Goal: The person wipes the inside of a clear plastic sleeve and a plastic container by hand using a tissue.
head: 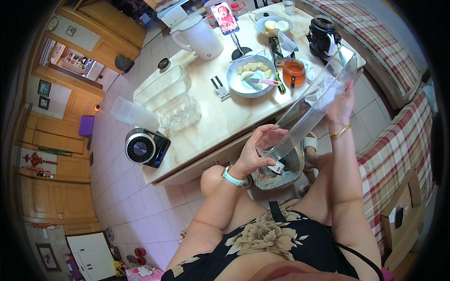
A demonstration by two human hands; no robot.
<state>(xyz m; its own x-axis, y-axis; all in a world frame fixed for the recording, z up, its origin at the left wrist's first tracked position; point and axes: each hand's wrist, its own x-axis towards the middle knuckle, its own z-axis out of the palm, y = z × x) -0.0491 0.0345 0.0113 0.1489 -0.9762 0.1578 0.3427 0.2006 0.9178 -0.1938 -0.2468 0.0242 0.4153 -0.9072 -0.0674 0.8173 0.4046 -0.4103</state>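
Observation:
A long, clear plastic bin (299, 130) is tilted in the air past the table's front edge. Its lower end rests in my left hand (262, 149), fingers and thumb around the corner. Against its upper part, my right hand (340, 105) holds a crumpled white tissue (322, 92); whether the tissue is inside or behind the clear wall is hard to tell. On the table beyond is a blue-and-white bowl (233, 82) of pale cut pieces, with a pink-handled knife (265, 82) across it. A glass cup of amber liquid (294, 72) sits beside the bowl.
Another clear bin (168, 87), an egg tray (181, 112), a translucent container (135, 114) and a small black fan-like device (147, 147) occupy the table's left. Behind are a white kettle (198, 38), a phone on a stand (224, 17) and a black jar (321, 37). Below is a lined bin (277, 181).

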